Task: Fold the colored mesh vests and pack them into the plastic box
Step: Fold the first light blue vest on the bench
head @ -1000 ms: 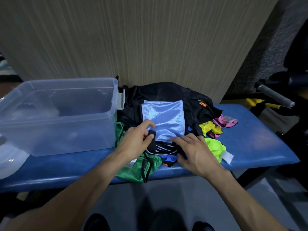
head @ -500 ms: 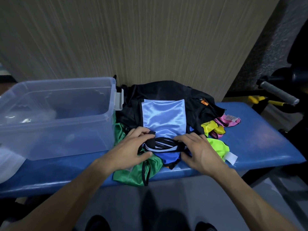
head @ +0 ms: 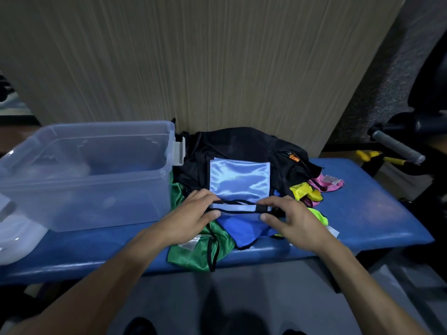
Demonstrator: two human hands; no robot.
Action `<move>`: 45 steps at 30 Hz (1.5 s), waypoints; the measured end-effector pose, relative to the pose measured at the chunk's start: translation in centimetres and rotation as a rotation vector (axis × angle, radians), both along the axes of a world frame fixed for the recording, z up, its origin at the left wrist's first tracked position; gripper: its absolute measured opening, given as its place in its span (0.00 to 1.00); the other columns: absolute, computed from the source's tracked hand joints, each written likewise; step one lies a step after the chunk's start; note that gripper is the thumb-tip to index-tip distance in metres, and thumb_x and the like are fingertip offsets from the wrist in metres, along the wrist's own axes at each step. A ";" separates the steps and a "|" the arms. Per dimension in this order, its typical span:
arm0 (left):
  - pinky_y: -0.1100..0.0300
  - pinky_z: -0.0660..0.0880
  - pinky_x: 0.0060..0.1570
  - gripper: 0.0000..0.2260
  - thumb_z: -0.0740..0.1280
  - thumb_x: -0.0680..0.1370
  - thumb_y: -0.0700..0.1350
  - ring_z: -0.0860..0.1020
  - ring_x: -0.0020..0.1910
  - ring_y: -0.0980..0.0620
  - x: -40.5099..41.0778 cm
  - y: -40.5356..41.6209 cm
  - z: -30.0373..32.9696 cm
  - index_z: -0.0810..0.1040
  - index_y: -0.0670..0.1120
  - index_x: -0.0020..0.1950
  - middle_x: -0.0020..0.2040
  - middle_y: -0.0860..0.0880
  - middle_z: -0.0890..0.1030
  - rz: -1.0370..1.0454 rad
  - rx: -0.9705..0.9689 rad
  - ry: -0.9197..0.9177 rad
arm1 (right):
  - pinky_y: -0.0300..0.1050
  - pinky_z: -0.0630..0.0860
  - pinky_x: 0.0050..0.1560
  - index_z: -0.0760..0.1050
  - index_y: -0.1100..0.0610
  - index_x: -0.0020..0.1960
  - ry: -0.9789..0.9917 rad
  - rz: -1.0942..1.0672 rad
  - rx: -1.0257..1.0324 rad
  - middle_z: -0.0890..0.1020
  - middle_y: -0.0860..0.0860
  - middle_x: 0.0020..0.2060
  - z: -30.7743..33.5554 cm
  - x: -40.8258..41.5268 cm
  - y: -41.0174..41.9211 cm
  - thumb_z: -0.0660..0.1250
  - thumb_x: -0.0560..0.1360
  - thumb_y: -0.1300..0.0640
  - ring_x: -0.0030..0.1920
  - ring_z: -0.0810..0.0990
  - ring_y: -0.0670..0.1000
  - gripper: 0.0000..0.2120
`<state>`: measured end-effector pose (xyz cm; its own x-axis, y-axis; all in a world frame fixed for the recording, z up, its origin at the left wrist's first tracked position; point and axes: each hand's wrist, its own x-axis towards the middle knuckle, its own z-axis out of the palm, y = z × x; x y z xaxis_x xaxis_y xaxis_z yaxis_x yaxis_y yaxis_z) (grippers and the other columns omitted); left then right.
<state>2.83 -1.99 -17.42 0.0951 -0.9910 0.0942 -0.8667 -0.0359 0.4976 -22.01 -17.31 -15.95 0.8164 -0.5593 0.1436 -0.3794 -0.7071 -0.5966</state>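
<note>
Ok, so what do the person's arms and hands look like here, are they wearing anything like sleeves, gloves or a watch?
Both forearms are bare right to the bottom of the frame, with no sleeves in view. The left hand and the right hand wear no gloves, and no watch, bracelet or ring shows on the wrists or fingers. No tape, markings or cables either. Anything above the elbows is out of view.

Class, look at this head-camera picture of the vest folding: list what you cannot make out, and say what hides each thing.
- Clear plastic box, head view: left end cut off by the frame edge; hazy walls blur its contents.
- Light blue mesh vest: near edge covered by the left hand and right hand.
- Vests beneath the black fabric pile: their number is hidden.
</note>
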 end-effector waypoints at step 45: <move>0.51 0.68 0.41 0.25 0.45 0.84 0.63 0.80 0.46 0.38 -2.4 -4.9 0.0 0.74 0.49 0.48 0.42 0.47 0.81 0.385 0.013 -0.343 | 0.57 0.76 0.41 0.68 0.49 0.51 -0.117 -0.490 0.074 0.80 0.51 0.34 -3.2 3.1 0.3 0.59 0.83 0.48 0.39 0.79 0.58 0.05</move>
